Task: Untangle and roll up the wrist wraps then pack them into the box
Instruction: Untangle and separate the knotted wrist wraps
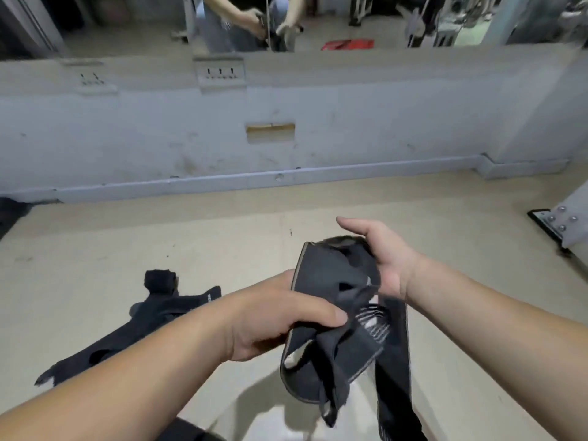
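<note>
A tangled black wrist wrap (331,319) with white stripes hangs in the air between both hands, above the beige floor. My left hand (273,316) pinches its bunched middle, thumb on top. My right hand (378,256) cups the wrap's rolled upper end, fingers curled behind it. Loose strap ends dangle toward the bottom edge. A second black wrap (143,319) lies spread out on the floor at the left, one end partly rolled into a small bundle, partly hidden by my left forearm. No box shows in the head view.
A grey low wall (286,122) with a mirror above runs across the back. A red item (348,45) shows in the mirror. A bolted metal base plate (555,222) stands at the right. A dark object pokes in at the far left edge.
</note>
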`<state>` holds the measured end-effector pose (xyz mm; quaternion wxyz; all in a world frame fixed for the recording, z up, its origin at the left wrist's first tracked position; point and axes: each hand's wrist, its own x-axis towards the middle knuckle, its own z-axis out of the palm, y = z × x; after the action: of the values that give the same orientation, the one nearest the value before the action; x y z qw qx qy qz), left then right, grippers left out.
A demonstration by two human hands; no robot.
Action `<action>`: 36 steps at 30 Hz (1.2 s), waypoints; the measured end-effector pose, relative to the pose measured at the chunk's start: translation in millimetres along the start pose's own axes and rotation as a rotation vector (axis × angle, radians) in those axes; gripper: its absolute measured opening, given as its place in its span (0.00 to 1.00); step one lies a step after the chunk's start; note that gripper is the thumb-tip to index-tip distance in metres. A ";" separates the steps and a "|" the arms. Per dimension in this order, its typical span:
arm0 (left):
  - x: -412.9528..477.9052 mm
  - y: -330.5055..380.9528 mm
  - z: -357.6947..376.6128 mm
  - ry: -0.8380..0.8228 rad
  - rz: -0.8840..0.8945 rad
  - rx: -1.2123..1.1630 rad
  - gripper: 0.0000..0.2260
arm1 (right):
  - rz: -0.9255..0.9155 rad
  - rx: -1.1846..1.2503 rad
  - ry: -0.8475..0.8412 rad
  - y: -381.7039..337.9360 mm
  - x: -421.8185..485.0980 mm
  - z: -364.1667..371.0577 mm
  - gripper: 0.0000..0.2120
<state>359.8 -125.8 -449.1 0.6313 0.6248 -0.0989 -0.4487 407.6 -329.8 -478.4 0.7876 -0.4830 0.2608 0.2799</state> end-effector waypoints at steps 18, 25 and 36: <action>-127.4 12.9 34.4 0.351 0.255 -0.083 0.18 | -0.643 0.016 0.131 17.8 -151.8 54.3 0.13; -101.2 5.1 12.0 0.426 0.189 0.050 0.27 | -0.628 -0.233 0.082 44.7 -152.3 67.9 0.14; -113.3 8.9 49.9 0.694 0.265 1.108 0.48 | -0.429 -0.085 -0.086 70.5 -148.3 104.5 0.09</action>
<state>264.0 -84.2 -382.0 0.2620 0.9475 -0.1818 -0.0228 268.5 -236.5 -379.2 0.8183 -0.5480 0.1064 0.1371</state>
